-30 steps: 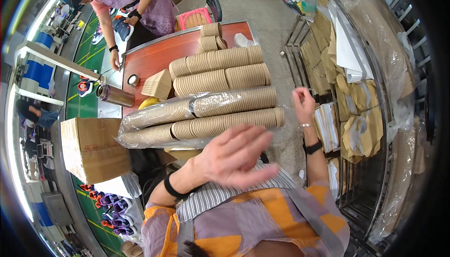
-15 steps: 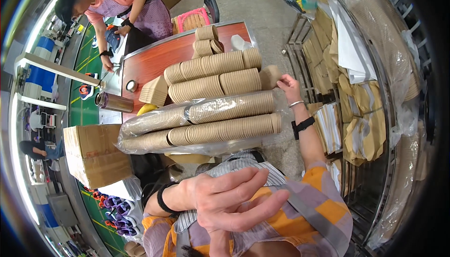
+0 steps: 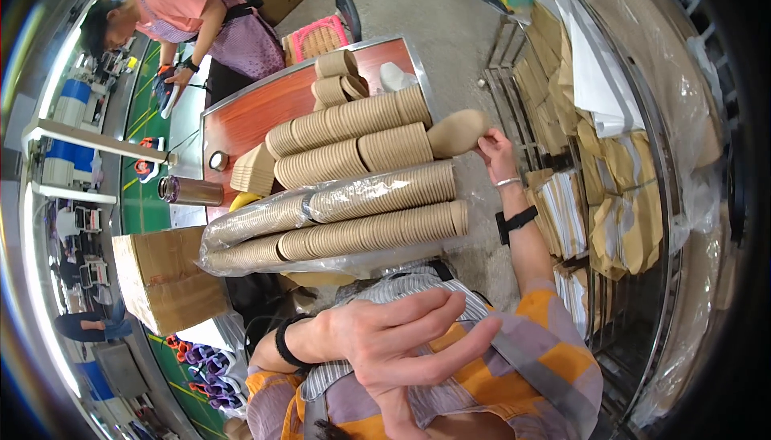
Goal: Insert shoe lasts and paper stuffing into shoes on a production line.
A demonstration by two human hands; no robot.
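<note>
My right hand [image 3: 496, 153] reaches out over the right end of the stacks, its thumb and fingertips closed on the edge of a brown moulded-paper shoe insert [image 3: 459, 132]. The insert's other end meets a long nested stack of the same inserts [image 3: 353, 157]. Close to my chest, my left hand [image 3: 401, 344] hangs with its fingers apart and bent, and nothing shows in it. Nearest to me lie two more insert rows [image 3: 373, 227], wrapped in a clear plastic bag [image 3: 321, 191].
The red-brown table [image 3: 241, 123] also bears a metal cup [image 3: 190, 190] and a tape roll [image 3: 218, 160]. A cardboard box [image 3: 169, 271] stands at left. Across the table a person [image 3: 189, 14] handles a shoe beside the green conveyor [image 3: 144, 111]. A metal rack [image 3: 634, 199] with paper bundles is at right.
The held insert has come farther out from the stack's end and shows more of its length. The other person has lifted a shoe. My view has shifted slightly.
</note>
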